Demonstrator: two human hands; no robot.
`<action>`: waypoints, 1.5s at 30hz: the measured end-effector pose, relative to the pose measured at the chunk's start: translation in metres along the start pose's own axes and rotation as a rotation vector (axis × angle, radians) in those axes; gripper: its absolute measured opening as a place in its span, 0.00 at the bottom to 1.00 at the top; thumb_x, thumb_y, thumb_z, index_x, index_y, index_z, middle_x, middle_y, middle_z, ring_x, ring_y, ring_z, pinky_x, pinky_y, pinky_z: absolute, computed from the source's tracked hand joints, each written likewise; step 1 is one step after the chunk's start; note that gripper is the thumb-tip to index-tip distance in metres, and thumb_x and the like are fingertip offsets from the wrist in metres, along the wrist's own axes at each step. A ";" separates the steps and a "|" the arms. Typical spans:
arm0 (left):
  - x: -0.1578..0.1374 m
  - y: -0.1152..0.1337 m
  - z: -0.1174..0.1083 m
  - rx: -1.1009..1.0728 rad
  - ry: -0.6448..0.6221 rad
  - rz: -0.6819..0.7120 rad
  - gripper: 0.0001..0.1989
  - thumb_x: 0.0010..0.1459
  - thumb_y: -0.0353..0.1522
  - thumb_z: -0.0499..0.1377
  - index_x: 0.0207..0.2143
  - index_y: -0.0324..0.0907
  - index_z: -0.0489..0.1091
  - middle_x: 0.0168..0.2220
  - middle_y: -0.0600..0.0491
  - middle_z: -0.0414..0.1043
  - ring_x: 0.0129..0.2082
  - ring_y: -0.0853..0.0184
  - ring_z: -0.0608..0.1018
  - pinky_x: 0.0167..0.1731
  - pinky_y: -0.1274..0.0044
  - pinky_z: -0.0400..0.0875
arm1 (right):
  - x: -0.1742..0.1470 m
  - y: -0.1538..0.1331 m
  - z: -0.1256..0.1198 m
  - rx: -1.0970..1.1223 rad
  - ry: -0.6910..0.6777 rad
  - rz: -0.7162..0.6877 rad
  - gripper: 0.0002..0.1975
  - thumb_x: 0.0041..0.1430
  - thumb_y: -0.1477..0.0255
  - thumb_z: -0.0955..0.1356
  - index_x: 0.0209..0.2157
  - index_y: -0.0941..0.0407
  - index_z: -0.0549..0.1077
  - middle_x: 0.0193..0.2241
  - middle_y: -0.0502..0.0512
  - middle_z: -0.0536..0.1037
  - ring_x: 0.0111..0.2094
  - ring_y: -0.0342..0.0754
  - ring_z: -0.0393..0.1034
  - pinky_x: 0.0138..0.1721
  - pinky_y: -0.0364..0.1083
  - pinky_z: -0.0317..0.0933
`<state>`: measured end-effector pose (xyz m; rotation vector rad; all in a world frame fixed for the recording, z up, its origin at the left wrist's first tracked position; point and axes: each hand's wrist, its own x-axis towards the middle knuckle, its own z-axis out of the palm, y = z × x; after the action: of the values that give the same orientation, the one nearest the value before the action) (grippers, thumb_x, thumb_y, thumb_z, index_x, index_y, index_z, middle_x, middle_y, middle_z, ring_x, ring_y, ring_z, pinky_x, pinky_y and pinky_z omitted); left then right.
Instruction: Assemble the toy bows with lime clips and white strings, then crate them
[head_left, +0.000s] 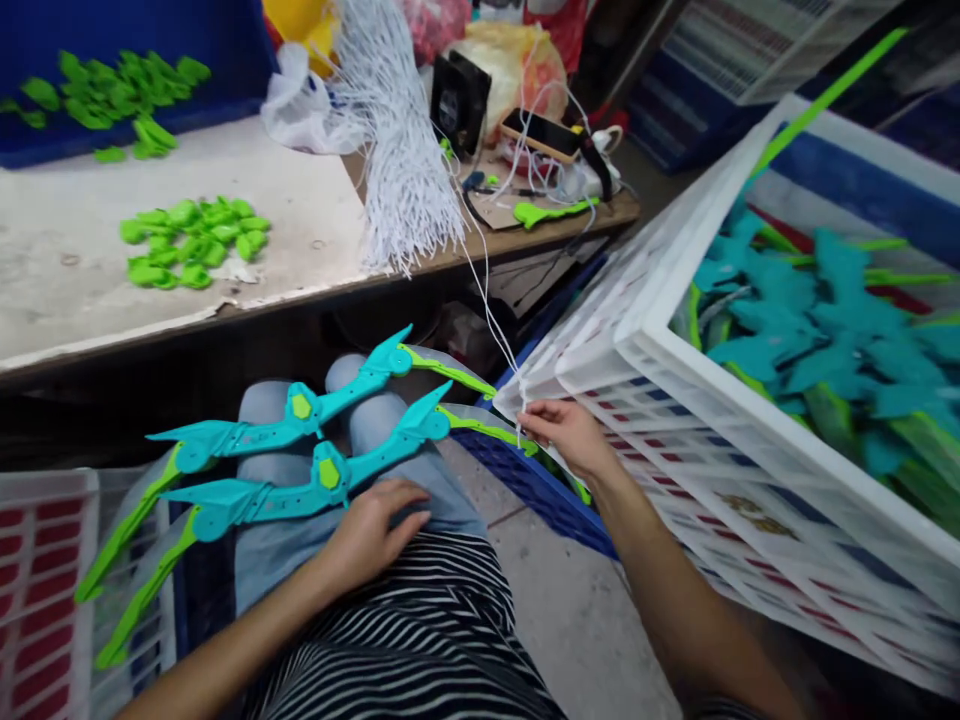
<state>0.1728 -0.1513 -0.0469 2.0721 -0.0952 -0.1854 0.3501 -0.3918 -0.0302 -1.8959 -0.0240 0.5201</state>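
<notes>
Two turquoise toy bows with lime-green limbs lie side by side across my lap: a farther bow [262, 437] and a nearer bow [289, 500]. My left hand [379, 530] rests on the lap just below the nearer bow's grip, fingers stretched out; whether it touches the bow I cannot tell. Close to the bows' right tips, my right hand [566, 435] pinches a white string [523, 385] between thumb and fingertips. Two strands run from there up toward the table. A short end hangs below the fingers.
A white crate [637, 340] full of turquoise and green bows stands on the right. On the table [60, 270] are a pile of green pieces [195, 235], a bundle of white strings [390, 130], a small black fan [459, 100] and a phone [544, 130]. Another crate [94, 560] is at left.
</notes>
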 end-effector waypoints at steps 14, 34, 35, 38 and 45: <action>0.118 0.007 0.117 -0.853 -0.247 -0.830 0.02 0.58 0.27 0.58 0.33 0.36 0.70 0.26 0.53 0.72 0.21 0.75 0.73 0.25 0.82 0.67 | -0.053 0.102 0.011 -0.304 0.660 -0.279 0.12 0.55 0.60 0.66 0.29 0.54 0.74 0.28 0.54 0.78 0.27 0.47 0.70 0.34 0.47 0.66; 0.136 0.005 0.146 -0.919 -0.321 -0.693 0.08 0.60 0.24 0.54 0.31 0.33 0.72 0.27 0.50 0.75 0.22 0.75 0.74 0.28 0.82 0.67 | -0.058 0.121 0.024 -0.223 0.575 -0.294 0.09 0.57 0.63 0.65 0.29 0.54 0.69 0.30 0.55 0.76 0.31 0.48 0.71 0.33 0.48 0.67; 0.137 0.004 0.146 -0.899 -0.322 -0.673 0.08 0.59 0.24 0.54 0.30 0.33 0.72 0.26 0.51 0.75 0.23 0.75 0.74 0.28 0.82 0.67 | -0.056 0.121 0.024 -0.212 0.574 -0.277 0.10 0.56 0.62 0.65 0.29 0.54 0.69 0.29 0.54 0.76 0.30 0.47 0.71 0.33 0.47 0.67; 0.139 0.004 0.147 -0.850 -0.312 -0.647 0.09 0.59 0.23 0.53 0.29 0.33 0.72 0.24 0.52 0.73 0.21 0.76 0.73 0.27 0.82 0.67 | -0.054 0.123 0.019 -0.185 0.528 -0.237 0.10 0.55 0.62 0.66 0.30 0.54 0.71 0.29 0.53 0.75 0.29 0.47 0.70 0.32 0.47 0.66; 0.141 0.006 0.147 -0.695 -0.296 -0.627 0.10 0.59 0.23 0.52 0.27 0.34 0.69 0.21 0.54 0.70 0.19 0.77 0.70 0.22 0.85 0.63 | -0.042 0.128 0.001 0.123 0.430 0.001 0.15 0.48 0.57 0.69 0.30 0.54 0.71 0.21 0.48 0.72 0.20 0.42 0.64 0.24 0.43 0.62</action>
<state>0.2864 -0.3014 -0.1247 1.3122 0.3951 -0.7899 0.2828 -0.4510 -0.1312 -1.8508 0.2842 0.1032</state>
